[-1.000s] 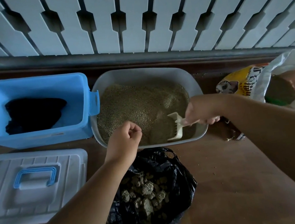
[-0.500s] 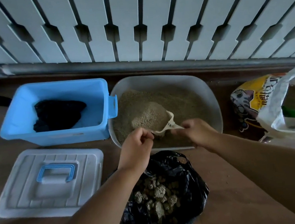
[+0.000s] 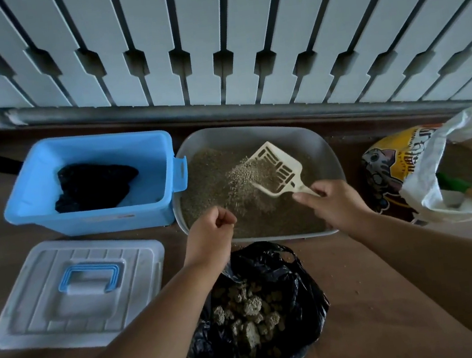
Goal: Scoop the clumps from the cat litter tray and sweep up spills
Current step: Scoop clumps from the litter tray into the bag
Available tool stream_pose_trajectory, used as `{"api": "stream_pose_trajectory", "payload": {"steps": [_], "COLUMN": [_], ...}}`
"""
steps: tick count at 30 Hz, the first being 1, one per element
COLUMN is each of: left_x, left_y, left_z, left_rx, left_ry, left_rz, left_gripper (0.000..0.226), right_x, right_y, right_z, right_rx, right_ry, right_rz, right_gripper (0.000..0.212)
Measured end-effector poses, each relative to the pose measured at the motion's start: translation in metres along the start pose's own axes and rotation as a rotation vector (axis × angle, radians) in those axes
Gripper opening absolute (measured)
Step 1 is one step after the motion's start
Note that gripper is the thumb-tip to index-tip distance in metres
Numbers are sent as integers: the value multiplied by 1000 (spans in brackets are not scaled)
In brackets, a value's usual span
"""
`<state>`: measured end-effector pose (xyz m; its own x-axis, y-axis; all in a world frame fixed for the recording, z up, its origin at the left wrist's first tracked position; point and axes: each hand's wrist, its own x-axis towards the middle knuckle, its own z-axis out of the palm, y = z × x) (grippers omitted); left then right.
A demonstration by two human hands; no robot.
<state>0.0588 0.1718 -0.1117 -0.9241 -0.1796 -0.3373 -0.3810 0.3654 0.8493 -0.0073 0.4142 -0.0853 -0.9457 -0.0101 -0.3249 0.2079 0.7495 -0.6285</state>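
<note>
A grey litter tray (image 3: 326,150) full of tan litter stands on the brown floor by the white fence. My right hand (image 3: 331,205) grips the handle of a cream slotted scoop (image 3: 276,169), raised over the tray, and loose litter pours off its left edge. My left hand (image 3: 210,231) hovers at the tray's near rim with its fingers curled, right at the top edge of a black bag (image 3: 272,266); whether it pinches that edge is unclear. The bag lies open in front of the tray and holds several grey clumps (image 3: 247,317).
A blue plastic bin (image 3: 100,219) with a dark bag inside sits left of the tray, its white lid (image 3: 76,290) with a blue handle on the floor in front. A yellow litter bag (image 3: 390,165) and a white sack (image 3: 447,170) lie at the right. Grains dot the floor (image 3: 370,290).
The scoop rose out of the litter with a heap on it, then lifted higher over the tray, and the loose litter now falls off it. My left hand stayed at the bag's edge.
</note>
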Motion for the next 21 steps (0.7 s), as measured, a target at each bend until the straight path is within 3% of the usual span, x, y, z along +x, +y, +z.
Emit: {"api": "stream_pose_trajectory", "payload": {"steps": [10,15,18,21], "left_x": [-4,-1,-4,-5], "left_y": [-5,-6,-10,-14], "left_z": [-4,-4,-5,-8], "left_rx": [-6,-18,18,75], "left_ry": [23,25,138,258], "left_rz": [-53,-55,-36,-56], "left_gripper": [23,23,25,26], "right_x": [0,0,0,2], "right_y": [-7,-7,-9,-10], "right_z": [-9,-13,-12,-7], "right_rx": [42,-277,-529,-647], "right_ry": [6,106,238,253], "right_rz": [8,-36,-108,-249], "right_gripper": [34,36,23,22]}}
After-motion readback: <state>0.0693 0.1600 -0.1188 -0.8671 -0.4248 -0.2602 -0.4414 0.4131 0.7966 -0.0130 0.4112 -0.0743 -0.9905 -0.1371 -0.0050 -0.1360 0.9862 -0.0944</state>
